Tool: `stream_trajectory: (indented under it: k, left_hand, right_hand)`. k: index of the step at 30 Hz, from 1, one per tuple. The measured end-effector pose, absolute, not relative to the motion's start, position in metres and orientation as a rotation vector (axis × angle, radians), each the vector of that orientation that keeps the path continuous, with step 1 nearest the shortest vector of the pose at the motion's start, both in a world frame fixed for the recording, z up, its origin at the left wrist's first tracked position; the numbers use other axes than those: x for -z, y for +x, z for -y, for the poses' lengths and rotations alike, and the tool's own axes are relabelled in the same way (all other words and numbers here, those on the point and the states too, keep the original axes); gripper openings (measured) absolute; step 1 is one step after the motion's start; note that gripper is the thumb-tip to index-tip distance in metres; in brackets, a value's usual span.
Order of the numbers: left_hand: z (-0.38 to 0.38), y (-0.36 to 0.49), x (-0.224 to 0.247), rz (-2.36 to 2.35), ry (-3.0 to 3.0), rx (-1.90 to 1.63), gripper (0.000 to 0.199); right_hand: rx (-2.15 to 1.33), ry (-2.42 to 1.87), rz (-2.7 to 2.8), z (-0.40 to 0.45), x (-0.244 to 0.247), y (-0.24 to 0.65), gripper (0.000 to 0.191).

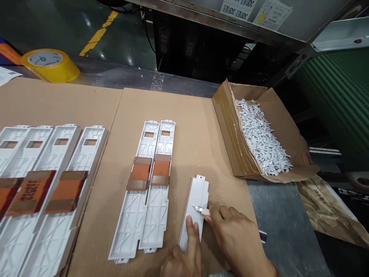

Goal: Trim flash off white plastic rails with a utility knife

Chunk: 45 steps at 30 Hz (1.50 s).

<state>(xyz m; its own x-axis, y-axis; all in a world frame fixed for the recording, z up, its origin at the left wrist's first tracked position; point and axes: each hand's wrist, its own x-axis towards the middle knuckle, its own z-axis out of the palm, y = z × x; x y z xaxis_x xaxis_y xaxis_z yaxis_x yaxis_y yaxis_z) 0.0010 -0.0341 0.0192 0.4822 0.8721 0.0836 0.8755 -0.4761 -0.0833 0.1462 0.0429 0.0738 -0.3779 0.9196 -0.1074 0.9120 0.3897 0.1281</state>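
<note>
A long white moulded plastic panel [195,209] lies on a brown cardboard sheet [198,115], its ribbed face hidden or turned down. My left hand [184,257] steadies its near end, with the index finger on top of the panel. My right hand [233,238] grips a small trimming knife [198,209] with a pale handle, and the steel blade rests on the panel's surface. Directly left of the hands lie two ribbed white panels [144,207] side by side, banded with brown tape over orange pieces [148,173].
Several more taped white panels [49,184] lie on a second cardboard sheet at the left. An open cardboard box [259,134] of white plastic scraps stands at the right. A yellow tape roll [50,65] sits beyond the sheets. A metal-topped surface [282,223] adjoins the cardboard's right edge.
</note>
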Motion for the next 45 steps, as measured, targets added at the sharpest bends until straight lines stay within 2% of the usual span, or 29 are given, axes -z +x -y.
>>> stream_trajectory:
  k: [14, 23, 30, 38, 42, 45]
  left_hand:
    - [0.041, 0.001, -0.008, 1.533, -2.594, 0.036, 0.048]
    - [0.035, 0.001, -0.014, 1.530, -2.598, 0.072, 0.046]
    - [0.043, 0.002, -0.007, 1.565, -2.594, 0.024, 0.051]
    - [0.042, 0.003, -0.010, 1.553, -2.581, 0.029, 0.051]
    - [0.042, 0.004, -0.010, 1.564, -2.578, 0.030, 0.050]
    - [0.041, 0.003, -0.011, 1.534, -2.587, 0.033, 0.050]
  right_hand:
    - [-0.010, 1.514, -2.469, -0.057, -0.084, 0.146, 0.015]
    - [-0.007, 1.594, -2.460, -0.042, -0.080, 0.148, 0.012]
    - [-0.053, 1.614, -2.486, -0.041, -0.077, 0.147, 0.021]
    - [-0.047, 1.655, -2.510, -0.037, -0.072, 0.149, 0.019]
    - [-0.061, 1.670, -2.530, -0.036, -0.071, 0.148, 0.010]
    - [-0.088, 1.683, -2.535, -0.035, -0.071, 0.147, 0.016]
